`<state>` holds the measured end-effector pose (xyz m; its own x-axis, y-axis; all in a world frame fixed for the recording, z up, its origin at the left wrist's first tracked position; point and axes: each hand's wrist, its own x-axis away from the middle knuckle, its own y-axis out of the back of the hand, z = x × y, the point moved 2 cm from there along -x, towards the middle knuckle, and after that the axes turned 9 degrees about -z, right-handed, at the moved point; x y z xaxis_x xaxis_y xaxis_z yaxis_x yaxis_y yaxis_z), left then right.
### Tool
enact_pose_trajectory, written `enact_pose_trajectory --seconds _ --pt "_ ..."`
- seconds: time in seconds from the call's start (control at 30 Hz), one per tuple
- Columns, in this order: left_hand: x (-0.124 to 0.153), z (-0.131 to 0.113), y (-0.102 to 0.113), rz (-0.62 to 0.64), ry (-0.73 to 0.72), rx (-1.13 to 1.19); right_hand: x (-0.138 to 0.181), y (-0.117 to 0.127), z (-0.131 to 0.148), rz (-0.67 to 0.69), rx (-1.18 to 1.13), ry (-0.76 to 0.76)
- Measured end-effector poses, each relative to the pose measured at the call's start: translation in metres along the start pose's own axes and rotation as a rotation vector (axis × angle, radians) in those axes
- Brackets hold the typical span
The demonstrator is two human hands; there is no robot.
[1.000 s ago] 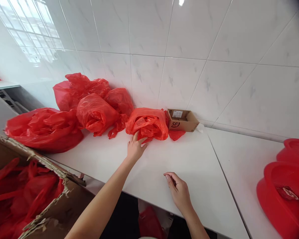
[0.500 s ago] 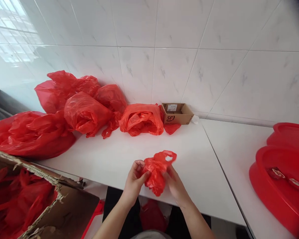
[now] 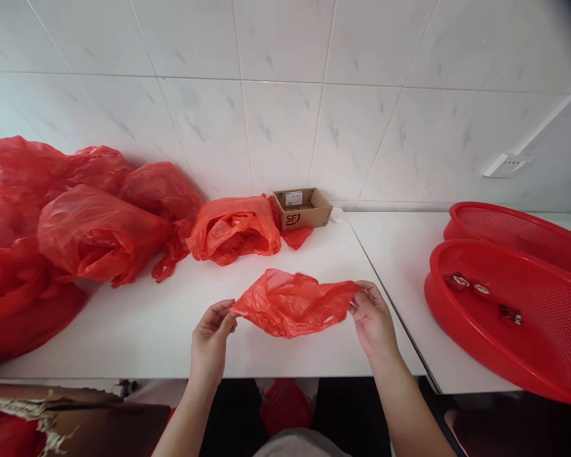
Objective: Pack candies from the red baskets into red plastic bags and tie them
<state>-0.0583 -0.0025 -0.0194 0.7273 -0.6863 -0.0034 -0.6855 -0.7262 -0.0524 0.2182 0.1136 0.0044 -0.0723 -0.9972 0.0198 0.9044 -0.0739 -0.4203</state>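
Note:
A thin red plastic bag (image 3: pixel 290 304) is stretched out sideways above the white table (image 3: pixel 285 358). My left hand (image 3: pixel 212 339) pinches its left end between thumb and fingers. At the opposite end, my right hand (image 3: pixel 374 317) grips the other corner, close to a small hole in the plastic. Behind it on the table sits a stuffed red plastic bag (image 3: pixel 235 228), its mouth facing me with crumpled red plastic inside.
Beside the stuffed bag stands a small cardboard box (image 3: pixel 309 219). More bulging red bags (image 3: pixel 99 222) crowd the left. Red plastic baskets (image 3: pixel 438 298) stand at right, the nearer holding a few small wrapped packets (image 3: pixel 509 314). A torn cardboard carton (image 3: pixel 105 425) is at lower left.
The bunched-up red bag has been spread wide as my hands moved apart. My view has turned to the right, showing more of the baskets and a wall socket.

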Motion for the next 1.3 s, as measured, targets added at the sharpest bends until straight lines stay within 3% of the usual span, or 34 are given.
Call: enact_pose_trajectory --seconds 0.13,0.23,0.33,0.4,0.5,0.57,0.63,0.73,0.8,0.9,0.97,1.07,1.13,1.2,1.3 --pt "0.007 -0.013 -0.002 -0.02 -0.087 -0.099 0.005 0.006 0.012 0.02 0.015 0.129" --pt "0.019 -0.043 -0.016 -0.036 -0.368 -0.23 0.011 0.001 0.017 0.174 0.067 0.211" --pt "0.029 -0.069 -0.046 0.166 -0.815 -0.53 0.018 -0.012 0.021 0.384 0.137 0.244" --pt "0.028 -0.075 -0.066 0.364 -0.929 -0.729 0.022 -0.02 0.025 0.523 0.187 0.249" --pt "0.013 -0.069 -0.084 0.648 -0.778 -0.897 0.018 -0.022 0.03 0.647 0.275 0.26" --pt "0.002 -0.063 -0.087 0.745 -0.668 -0.924 0.009 -0.015 0.035 0.606 0.33 0.284" --pt "-0.003 -0.057 -0.086 0.712 -0.624 -0.928 0.0 -0.006 0.042 0.461 0.408 0.324" --pt "0.001 -0.049 -0.085 0.552 -0.583 -0.919 0.004 -0.003 0.057 0.156 0.557 0.452" --pt "0.01 -0.045 -0.089 0.479 -0.571 -0.895 0.019 -0.018 0.063 0.107 0.605 0.581" --pt "0.021 -0.043 -0.097 0.454 -0.576 -0.849 0.041 -0.049 0.054 0.326 0.71 0.712" --pt "0.017 -0.043 -0.094 0.407 -0.564 -0.841 0.042 -0.057 0.038 0.442 0.956 0.699" --pt "-0.004 -0.047 -0.074 0.237 -0.507 -0.87 0.025 -0.037 0.015 0.615 1.454 0.524" --pt "-0.018 -0.048 -0.056 0.147 -0.473 -0.891 0.014 -0.014 0.01 0.742 1.628 0.375" --pt "-0.024 -0.046 -0.045 0.14 -0.453 -0.903 0.009 0.003 0.017 0.801 1.619 0.283" --pt "-0.018 -0.039 -0.043 0.21 -0.429 -0.895 0.011 0.011 0.044 0.791 1.382 0.313"
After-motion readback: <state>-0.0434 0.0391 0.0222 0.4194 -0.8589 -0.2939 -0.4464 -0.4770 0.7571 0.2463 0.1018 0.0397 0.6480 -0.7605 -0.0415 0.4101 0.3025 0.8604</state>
